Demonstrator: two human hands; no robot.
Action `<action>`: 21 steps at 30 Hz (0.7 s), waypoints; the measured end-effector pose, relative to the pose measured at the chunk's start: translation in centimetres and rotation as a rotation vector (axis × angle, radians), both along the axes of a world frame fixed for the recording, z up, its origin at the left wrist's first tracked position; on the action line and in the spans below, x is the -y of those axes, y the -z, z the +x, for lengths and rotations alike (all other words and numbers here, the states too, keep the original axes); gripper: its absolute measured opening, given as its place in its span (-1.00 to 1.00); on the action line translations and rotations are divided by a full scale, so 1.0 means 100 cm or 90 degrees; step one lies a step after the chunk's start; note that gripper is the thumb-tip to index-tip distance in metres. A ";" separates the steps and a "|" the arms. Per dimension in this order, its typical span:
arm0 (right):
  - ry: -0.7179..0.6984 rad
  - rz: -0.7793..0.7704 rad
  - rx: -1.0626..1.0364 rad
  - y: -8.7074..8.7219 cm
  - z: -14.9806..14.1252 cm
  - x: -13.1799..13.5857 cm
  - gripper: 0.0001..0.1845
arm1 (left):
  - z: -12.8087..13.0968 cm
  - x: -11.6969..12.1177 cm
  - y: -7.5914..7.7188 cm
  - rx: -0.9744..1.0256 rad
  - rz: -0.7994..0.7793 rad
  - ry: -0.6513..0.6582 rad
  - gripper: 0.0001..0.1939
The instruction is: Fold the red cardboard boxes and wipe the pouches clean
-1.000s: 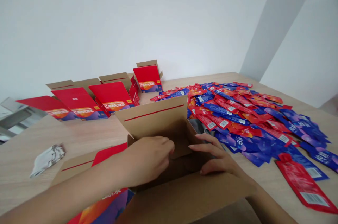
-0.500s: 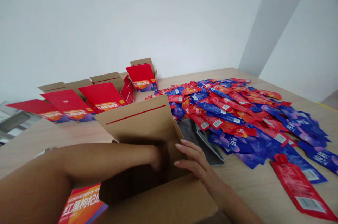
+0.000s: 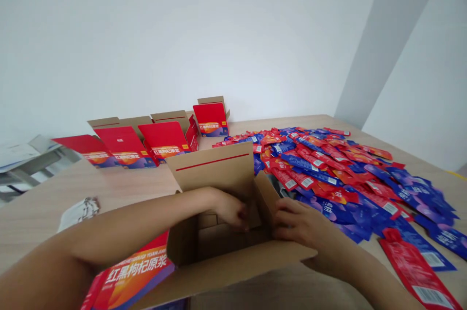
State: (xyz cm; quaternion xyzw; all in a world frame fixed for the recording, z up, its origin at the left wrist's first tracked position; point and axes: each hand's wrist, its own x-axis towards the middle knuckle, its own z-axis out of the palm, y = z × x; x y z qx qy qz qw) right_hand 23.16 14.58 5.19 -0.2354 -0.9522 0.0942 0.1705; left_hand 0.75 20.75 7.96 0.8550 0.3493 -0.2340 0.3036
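Observation:
In front of me stands an open cardboard box [image 3: 215, 166], brown inside, with red and orange printing on its outer left side. Its far flap, marked with a red strip, stands up, and another flap sticks out towards me. My left hand [image 3: 231, 210] is inside the box near the back wall, its fingers curled with nothing visible in them. At the right side, my right hand [image 3: 297, 225] has its fingers bent over the box's side flap and holds it. The box floor is partly shaded.
A large heap of red and blue pouches [image 3: 321, 159] covers the table's right side, with a single red pouch [image 3: 416, 266] nearer me. Several open red boxes [image 3: 164, 137] stand at the back left. A crumpled white item [image 3: 78, 212] lies beside my left arm.
The view has shifted and the box has tilted so more of its inside shows. My right hand has gone from resting with extended fingers to gripping the side flap. The left hand stays inside.

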 end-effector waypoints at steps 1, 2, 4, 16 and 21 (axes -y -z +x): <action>-0.015 0.001 0.005 -0.001 0.002 0.000 -0.80 | -0.004 0.007 -0.020 0.027 0.007 -0.002 -0.74; -0.029 0.003 0.001 -0.002 0.004 0.000 -0.79 | -0.009 0.015 -0.041 0.098 0.055 -0.036 -0.74; -0.039 0.010 -0.028 -0.004 0.010 -0.002 -0.78 | -0.028 0.031 -0.077 0.251 0.132 -0.108 -0.75; 0.167 0.300 -0.225 -0.065 0.007 -0.041 -0.83 | -0.212 -0.030 0.036 0.561 0.330 -0.747 -0.65; 0.298 0.258 -0.268 -0.089 -0.011 -0.071 -0.65 | -0.211 -0.076 0.098 0.513 0.389 -0.725 -0.65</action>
